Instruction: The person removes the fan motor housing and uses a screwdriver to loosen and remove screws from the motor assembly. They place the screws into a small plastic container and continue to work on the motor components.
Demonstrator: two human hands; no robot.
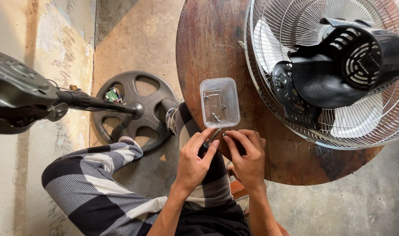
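Observation:
My left hand point(195, 159) grips a thin metal tool, probably a screwdriver point(212, 137), at the near edge of a round dark wooden table point(208, 48). My right hand point(247, 157) pinches a small dark part against the tool's tip. Just beyond both hands a clear plastic box point(220, 102) holds a few screws. To the right a fan head lies face down on the table, its wire grille point(269, 74) under a black motor housing point(352, 61).
A black fan stand point(81, 101) with a round spoked base point(136, 109) lies on the concrete floor at left, a small green circuit board point(111, 95) beside it. My legs in black-and-white checked trousers point(94, 192) fill the lower frame.

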